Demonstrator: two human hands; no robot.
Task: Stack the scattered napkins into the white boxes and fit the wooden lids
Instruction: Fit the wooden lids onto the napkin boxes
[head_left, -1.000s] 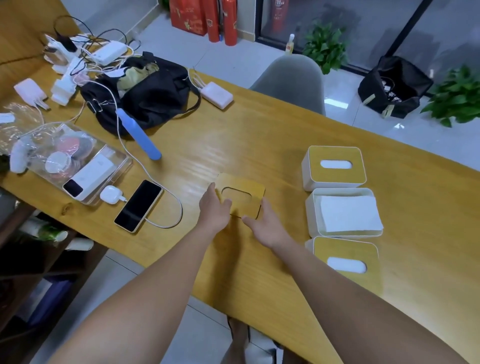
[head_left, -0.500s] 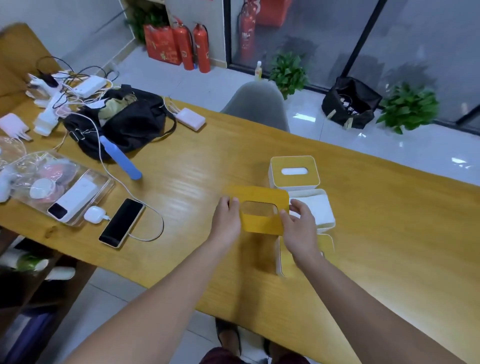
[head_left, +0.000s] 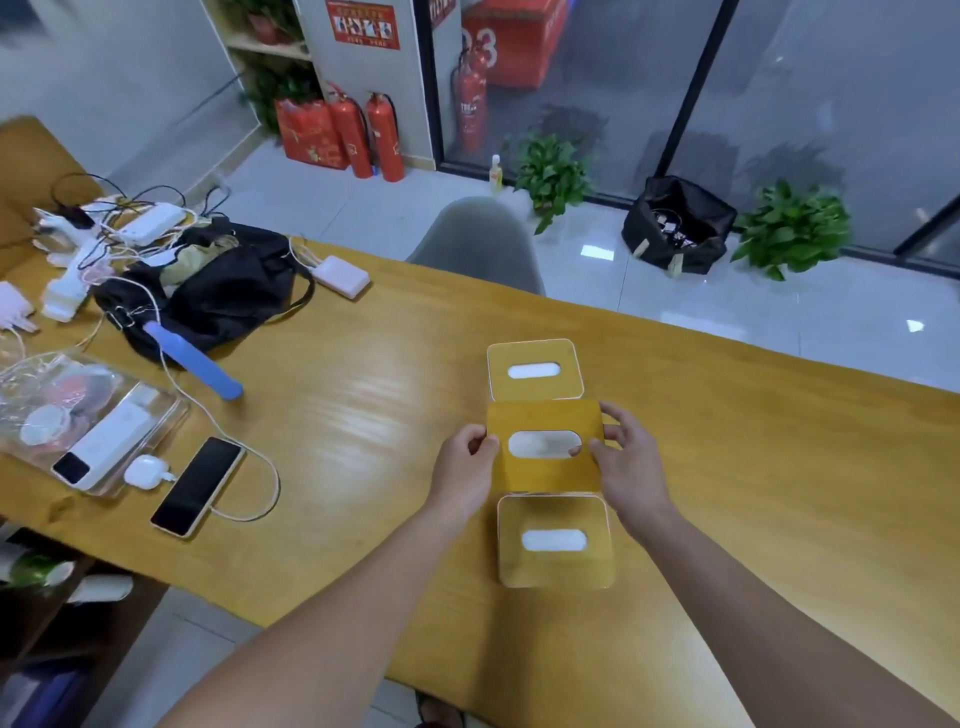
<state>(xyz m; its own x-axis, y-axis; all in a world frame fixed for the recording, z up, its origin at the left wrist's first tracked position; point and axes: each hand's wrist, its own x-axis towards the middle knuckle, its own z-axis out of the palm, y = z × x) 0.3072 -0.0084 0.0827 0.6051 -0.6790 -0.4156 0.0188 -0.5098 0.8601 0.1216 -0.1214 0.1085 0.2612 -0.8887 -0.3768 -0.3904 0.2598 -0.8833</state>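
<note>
Left hand (head_left: 465, 467) & right hand (head_left: 628, 462) pinch opposite edges of wooden lid (head_left: 543, 470), held level over middle box, btwn far box (head_left: 535, 369) & near box (head_left: 556, 540), prob. to line up corners.

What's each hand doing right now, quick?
Left hand: pinches the left edge of the wooden lid.
Right hand: grips the lid's right edge, thumb at its oval slot.

Lid (head_left: 545, 470) yellow-brown wood (slot white); table (head_left: 363, 395) yellow; phone (head_left: 196, 486) black.
</note>
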